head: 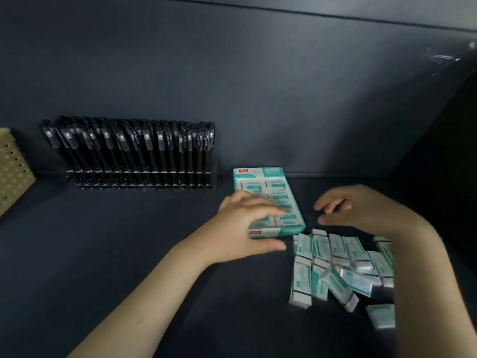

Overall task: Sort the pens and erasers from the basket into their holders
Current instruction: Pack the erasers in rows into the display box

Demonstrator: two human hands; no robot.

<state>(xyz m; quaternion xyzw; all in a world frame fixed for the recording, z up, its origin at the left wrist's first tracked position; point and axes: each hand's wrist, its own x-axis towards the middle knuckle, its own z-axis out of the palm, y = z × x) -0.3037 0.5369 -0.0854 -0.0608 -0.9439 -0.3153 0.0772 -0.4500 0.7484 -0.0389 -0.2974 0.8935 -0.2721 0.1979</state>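
A teal and white eraser box (pixel 268 177) lies on the dark shelf, filled with rows of wrapped erasers. My left hand (pixel 242 223) grips its near end, fingers across the top and thumb against the front face. My right hand (pixel 361 208) hovers just right of the box with loosely curled fingers and holds nothing that I can see. Several loose wrapped erasers (pixel 335 267) lie in a heap in front of the box, partly hidden under my right forearm. Black capped pens (pixel 134 151) stand in a clear holder (pixel 144 186) at the back left.
A beige perforated basket (pixel 13 171) sticks in at the far left edge. The dark back wall (pixel 258 99) rises right behind the pen holder and the box. A dark side wall closes off the right.
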